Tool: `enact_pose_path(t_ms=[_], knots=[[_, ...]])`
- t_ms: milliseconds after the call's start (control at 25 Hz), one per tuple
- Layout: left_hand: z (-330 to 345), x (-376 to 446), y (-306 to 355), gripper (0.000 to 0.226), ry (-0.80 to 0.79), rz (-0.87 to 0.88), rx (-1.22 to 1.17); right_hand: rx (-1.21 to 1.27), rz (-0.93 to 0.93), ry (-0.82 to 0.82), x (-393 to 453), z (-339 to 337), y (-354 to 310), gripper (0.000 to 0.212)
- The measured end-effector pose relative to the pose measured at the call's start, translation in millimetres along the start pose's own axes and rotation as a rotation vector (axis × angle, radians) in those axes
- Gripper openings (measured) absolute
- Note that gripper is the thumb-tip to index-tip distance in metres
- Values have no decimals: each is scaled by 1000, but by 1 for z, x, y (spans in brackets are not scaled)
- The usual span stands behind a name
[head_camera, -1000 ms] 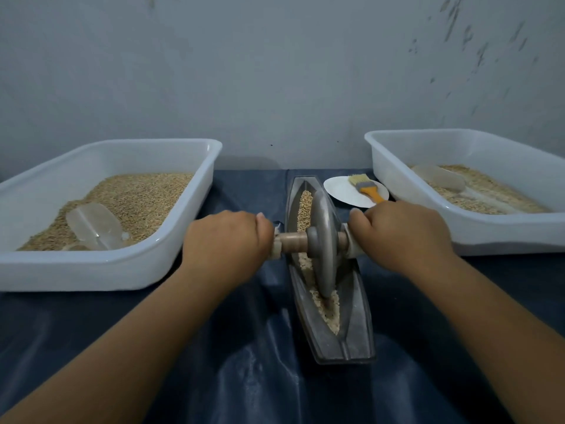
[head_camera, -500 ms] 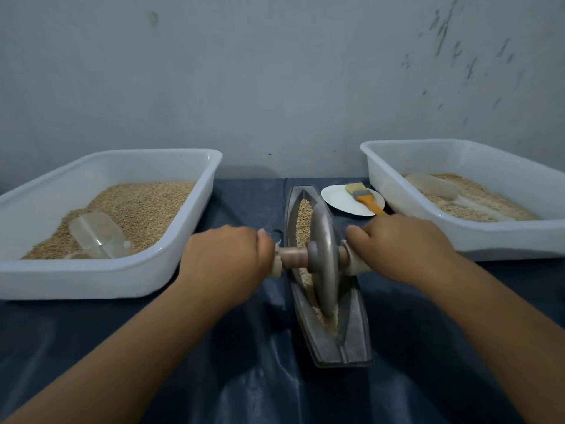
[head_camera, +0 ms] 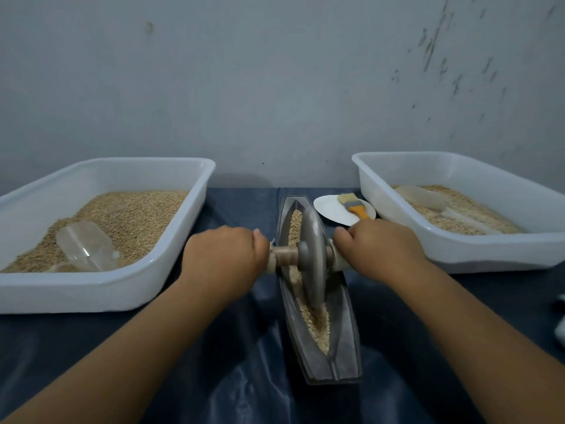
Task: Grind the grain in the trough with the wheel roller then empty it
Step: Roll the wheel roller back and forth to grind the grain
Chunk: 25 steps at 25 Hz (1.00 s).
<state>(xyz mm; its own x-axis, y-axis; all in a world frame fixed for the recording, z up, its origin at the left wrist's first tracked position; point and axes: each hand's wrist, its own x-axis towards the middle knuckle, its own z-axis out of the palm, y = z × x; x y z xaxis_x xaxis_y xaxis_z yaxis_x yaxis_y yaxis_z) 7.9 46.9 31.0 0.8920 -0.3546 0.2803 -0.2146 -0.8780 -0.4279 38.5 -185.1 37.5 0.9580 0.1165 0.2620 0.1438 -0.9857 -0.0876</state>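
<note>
Both of my hands are wrapped around the wooden handle of the wheel roller, one on each side of the metal disc. My left hand has its fingers curled into a fist over the left end of the handle, thumb tucked near the disc side. My right hand grips the right end the same way, fingers curled under so I cannot see the fingertips.

The wheel stands upright on its edge in the groove of the long metal trough, roughly at the middle of its length. The trough lies lengthwise away from me on the dark blue cloth that covers the table. Grain fills the groove in front of and behind the wheel; the part nearest me looks broken and flattened, and a strip of it shows beyond the wheel toward the far tip.

To my left sits a white tub holding a bed of grain with a clear plastic scoop lying in it. To my right is a second white tub, also with grain and another clear scoop resting inside. Between that tub and the far end of the trough is a small white plate with a brush lying across it, orange handle pointing toward my right hand. A pale wall rises behind everything.
</note>
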Motion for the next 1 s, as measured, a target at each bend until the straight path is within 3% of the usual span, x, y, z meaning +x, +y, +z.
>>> enact_pose_path(t_ms=[160,240,320,440,600,680,800,920,1000], knots=[[-3,-34,1,19,202,96,-132,-37,-32,119,-34,-11,1,56],[-2,-25,4,11,129,-21,-179,-43,-12,151,-23,-5,-4,57],[5,-3,4,22,45,-122,-70,-15,20,148,0,3,-6,54],[12,28,-2,56,-13,-40,79,-13,61,122,27,8,-6,48],[6,0,-1,40,-45,-29,10,-26,4,85,1,-3,-10,49],[1,-27,1,27,55,38,-113,-55,-35,66,-26,-16,-10,53],[-17,-40,3,38,114,53,-177,-96,-35,21,-47,-33,-8,55],[-12,-26,5,66,19,60,-11,-52,-25,63,-36,-17,-8,56],[0,-3,2,57,26,10,3,-17,14,157,-15,1,-7,56]])
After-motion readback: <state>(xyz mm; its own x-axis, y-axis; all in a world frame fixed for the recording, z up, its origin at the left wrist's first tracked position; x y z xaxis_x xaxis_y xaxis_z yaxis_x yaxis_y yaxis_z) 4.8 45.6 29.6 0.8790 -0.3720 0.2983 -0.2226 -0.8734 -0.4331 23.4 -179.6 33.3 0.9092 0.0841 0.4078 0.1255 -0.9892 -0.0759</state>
